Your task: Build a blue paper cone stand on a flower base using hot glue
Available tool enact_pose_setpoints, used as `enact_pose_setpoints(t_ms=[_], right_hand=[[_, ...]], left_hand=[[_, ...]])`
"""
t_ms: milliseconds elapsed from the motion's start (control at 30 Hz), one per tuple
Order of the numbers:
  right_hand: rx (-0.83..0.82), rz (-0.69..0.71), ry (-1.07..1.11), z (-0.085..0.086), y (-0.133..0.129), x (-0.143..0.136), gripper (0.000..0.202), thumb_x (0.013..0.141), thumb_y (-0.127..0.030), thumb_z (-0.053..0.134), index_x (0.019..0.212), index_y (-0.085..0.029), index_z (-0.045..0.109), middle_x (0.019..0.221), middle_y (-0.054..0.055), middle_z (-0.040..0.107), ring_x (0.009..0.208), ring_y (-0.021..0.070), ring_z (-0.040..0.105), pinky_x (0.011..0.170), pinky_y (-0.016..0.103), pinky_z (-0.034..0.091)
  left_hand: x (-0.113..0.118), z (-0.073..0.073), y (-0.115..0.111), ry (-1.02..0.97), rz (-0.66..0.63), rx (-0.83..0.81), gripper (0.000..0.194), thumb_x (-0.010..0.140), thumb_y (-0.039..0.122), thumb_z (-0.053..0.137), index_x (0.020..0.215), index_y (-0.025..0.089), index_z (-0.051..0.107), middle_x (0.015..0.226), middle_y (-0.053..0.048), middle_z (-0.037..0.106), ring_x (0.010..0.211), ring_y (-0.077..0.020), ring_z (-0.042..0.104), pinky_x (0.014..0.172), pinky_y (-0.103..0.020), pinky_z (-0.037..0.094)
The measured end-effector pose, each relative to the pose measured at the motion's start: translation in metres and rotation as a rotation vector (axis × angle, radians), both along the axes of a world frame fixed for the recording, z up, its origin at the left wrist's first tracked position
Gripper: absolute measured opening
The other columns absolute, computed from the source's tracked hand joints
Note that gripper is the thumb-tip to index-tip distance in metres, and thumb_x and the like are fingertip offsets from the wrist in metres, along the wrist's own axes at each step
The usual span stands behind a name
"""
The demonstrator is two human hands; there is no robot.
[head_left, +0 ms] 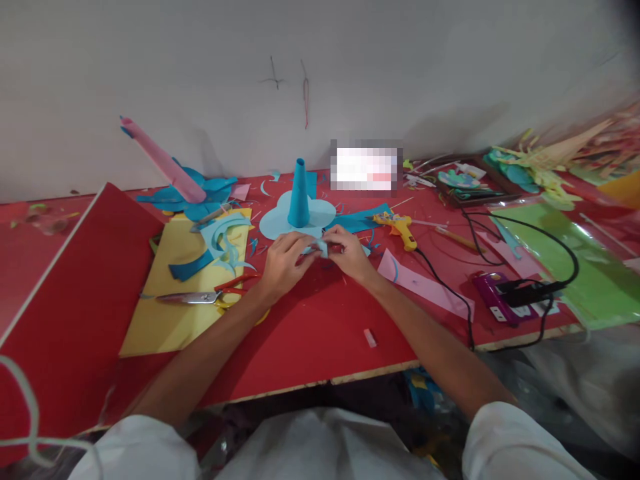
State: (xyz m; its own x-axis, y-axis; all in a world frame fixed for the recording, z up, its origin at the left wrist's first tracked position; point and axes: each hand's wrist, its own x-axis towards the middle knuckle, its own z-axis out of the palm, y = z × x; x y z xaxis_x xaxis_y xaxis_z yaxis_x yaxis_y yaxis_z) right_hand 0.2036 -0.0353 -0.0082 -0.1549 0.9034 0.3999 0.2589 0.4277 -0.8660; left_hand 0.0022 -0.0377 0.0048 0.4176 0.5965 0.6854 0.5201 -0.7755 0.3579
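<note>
My left hand (290, 259) and my right hand (347, 250) meet over the red table, fingers pinched on a small light blue foam or paper piece (323, 248). Its exact shape is partly covered by my fingers. Just beyond them a blue cone (299, 200) stands upright on a light blue, cloud-shaped base (273, 219). To the right of my right hand lies a yellow glue gun (400, 228). Scissors (200, 297) with red and yellow handles rest left of my left forearm.
A yellow sheet (165, 327) bears blue scraps. Farther left, a pink tube (165, 160) rises from blue petals, near a raised red panel (85, 280). On the right are a purple power strip (500, 300) with black cords, a pink strip (425, 287) and green sheets (575, 260).
</note>
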Motion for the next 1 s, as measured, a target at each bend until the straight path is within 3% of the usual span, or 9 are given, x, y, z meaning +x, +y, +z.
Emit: enact_pose_setpoints(t_ms=[133, 267, 333, 467, 567, 733, 833, 1000], right_hand=[[-0.01, -0.017, 0.007, -0.003, 0.002, 0.003, 0.025, 0.09, -0.043, 0.063, 0.081, -0.025, 0.076, 0.075, 0.002, 0.063, 0.072, 0.0182, 0.059, 0.074, 0.034, 0.05], [-0.141, -0.028, 0.182, -0.004, 0.003, 0.003, 0.037, 0.085, -0.058, 0.074, 0.075, -0.023, 0.07, 0.071, 0.0, 0.065, 0.067, 0.0166, 0.058, 0.066, 0.031, 0.052], [-0.197, -0.027, 0.27, -0.004, 0.003, 0.002, 0.04, 0.079, -0.061, 0.079, 0.081, -0.022, 0.07, 0.075, 0.0, 0.069, 0.066, 0.0163, 0.061, 0.064, 0.03, 0.054], [-0.214, -0.003, 0.316, -0.001, 0.0, 0.0, 0.048, 0.071, -0.061, 0.088, 0.092, -0.022, 0.068, 0.078, 0.001, 0.072, 0.066, 0.0168, 0.066, 0.062, 0.03, 0.056], [-0.141, -0.04, 0.268, 0.002, -0.004, -0.001, 0.049, 0.072, -0.063, 0.086, 0.091, -0.022, 0.066, 0.079, 0.001, 0.073, 0.071, 0.019, 0.07, 0.067, 0.031, 0.056], [-0.107, -0.07, 0.156, 0.005, -0.008, -0.001, 0.048, 0.078, -0.067, 0.08, 0.093, -0.024, 0.064, 0.078, 0.001, 0.074, 0.075, 0.0219, 0.072, 0.071, 0.033, 0.056], [-0.097, -0.057, 0.146, 0.007, -0.007, 0.002, 0.045, 0.082, -0.067, 0.076, 0.094, -0.025, 0.063, 0.076, 0.001, 0.074, 0.074, 0.0227, 0.072, 0.073, 0.036, 0.056], [-0.085, -0.133, 0.174, 0.01, -0.001, 0.014, 0.041, 0.087, -0.065, 0.073, 0.097, -0.027, 0.062, 0.076, 0.002, 0.076, 0.073, 0.0223, 0.072, 0.073, 0.037, 0.056]], left_hand=[[-0.002, 0.003, -0.002, -0.028, -0.083, -0.075, 0.027, 0.107, 0.037, 0.05, 0.106, 0.021, 0.072, 0.103, -0.01, 0.075, 0.098, -0.0206, 0.071, 0.088, -0.034, 0.055], [-0.002, 0.005, -0.002, -0.137, -0.068, -0.238, 0.036, 0.111, 0.04, 0.038, 0.122, 0.02, 0.066, 0.098, -0.006, 0.075, 0.084, -0.0151, 0.07, 0.082, -0.029, 0.055], [-0.002, 0.004, 0.0, -0.189, -0.041, -0.284, 0.035, 0.112, 0.04, 0.038, 0.12, 0.02, 0.065, 0.09, -0.003, 0.073, 0.073, -0.0123, 0.067, 0.076, -0.026, 0.054], [-0.003, 0.003, 0.005, -0.178, -0.02, -0.33, 0.031, 0.109, 0.041, 0.046, 0.109, 0.02, 0.069, 0.087, -0.003, 0.075, 0.075, -0.0133, 0.07, 0.077, -0.026, 0.054], [-0.002, 0.003, 0.004, -0.138, -0.052, -0.393, 0.028, 0.103, 0.044, 0.059, 0.118, 0.021, 0.066, 0.093, -0.003, 0.078, 0.083, -0.0156, 0.075, 0.081, -0.026, 0.056], [-0.001, 0.001, 0.001, -0.085, -0.126, -0.481, 0.042, 0.096, 0.039, 0.069, 0.134, 0.024, 0.058, 0.094, 0.0, 0.078, 0.087, -0.0155, 0.076, 0.086, -0.027, 0.057], [-0.001, -0.001, 0.002, -0.094, -0.088, -0.471, 0.034, 0.098, 0.034, 0.064, 0.13, 0.025, 0.061, 0.093, 0.0, 0.078, 0.086, -0.0149, 0.075, 0.086, -0.027, 0.057], [-0.004, -0.001, 0.01, -0.195, 0.075, -0.387, 0.024, 0.097, 0.038, 0.06, 0.111, 0.021, 0.069, 0.091, -0.003, 0.075, 0.083, -0.017, 0.07, 0.082, -0.029, 0.056]])
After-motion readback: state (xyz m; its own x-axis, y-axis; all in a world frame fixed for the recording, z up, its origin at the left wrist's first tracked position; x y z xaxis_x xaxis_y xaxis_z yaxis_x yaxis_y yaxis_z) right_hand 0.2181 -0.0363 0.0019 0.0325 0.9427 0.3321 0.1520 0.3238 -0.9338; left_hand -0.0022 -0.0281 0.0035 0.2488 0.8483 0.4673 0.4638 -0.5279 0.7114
